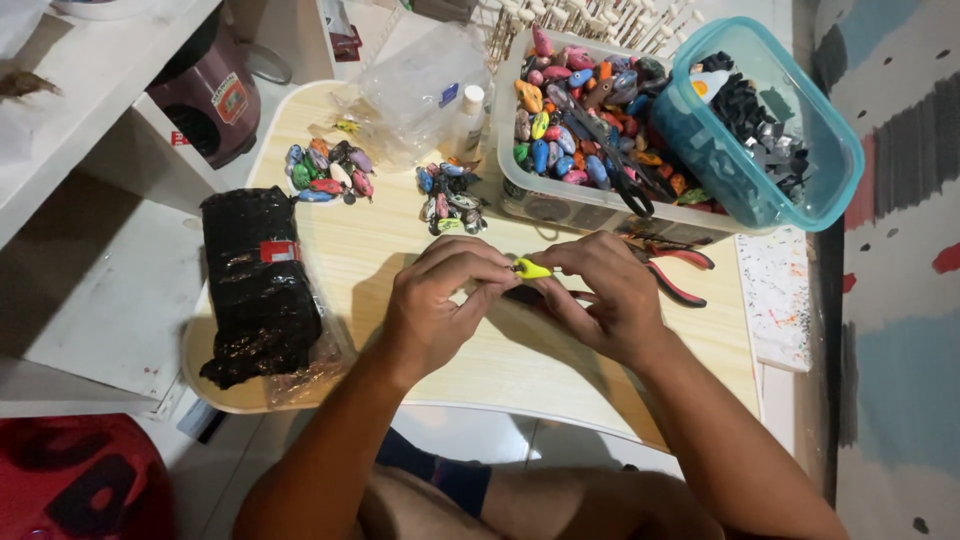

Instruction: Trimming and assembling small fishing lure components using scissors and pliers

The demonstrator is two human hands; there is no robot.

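Your left hand (440, 300) and right hand (605, 295) meet over the middle of the small wooden table (400, 270), fingers curled in, and between their fingertips you pinch a small yellow lure body (531, 268); both hands are closed on it, the left from the left end, the right from the right. Just beside your right hand, on the table, lie red-handled pliers (678, 272), partly hidden behind your fingers. Beyond your hands stands a clear plastic tub (520, 190) heaped with painted lure bodies in many colours, with black-handled scissors (610, 160) lying on top of them. A teal-rimmed container (800, 130) leans on the tub's right side and holds dark metal parts. Two small clusters of coloured lure bodies lie on the table: one (325, 170) toward the far left, another (450, 197) just in front of the tub. A crumpled clear plastic bag (415, 90) sits behind them, and a black wrapped bundle (260, 280) lies at the table's left edge, well apart from your hands.
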